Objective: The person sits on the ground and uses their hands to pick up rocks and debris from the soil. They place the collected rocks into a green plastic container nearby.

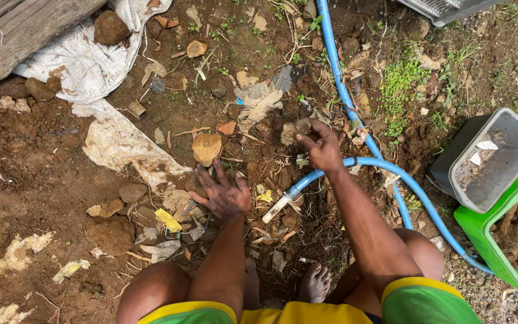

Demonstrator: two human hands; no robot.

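Gently lift with right hand (322, 150) pinching the dirt clod (295, 131), left hand (224, 195) splayed, released, on the ground (37, 180) beside the blue hose (385, 168).

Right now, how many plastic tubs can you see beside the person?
2. A grey tub lies tilted at the right, holding pale scraps. A green tub sits just below it, holding clods, cut off by the picture's edge. Others may lie outside the view.

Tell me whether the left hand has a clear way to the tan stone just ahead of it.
Probably yes: the left hand lies spread on the soil, and only loose dirt and scraps show between its fingertips and the tan stone.
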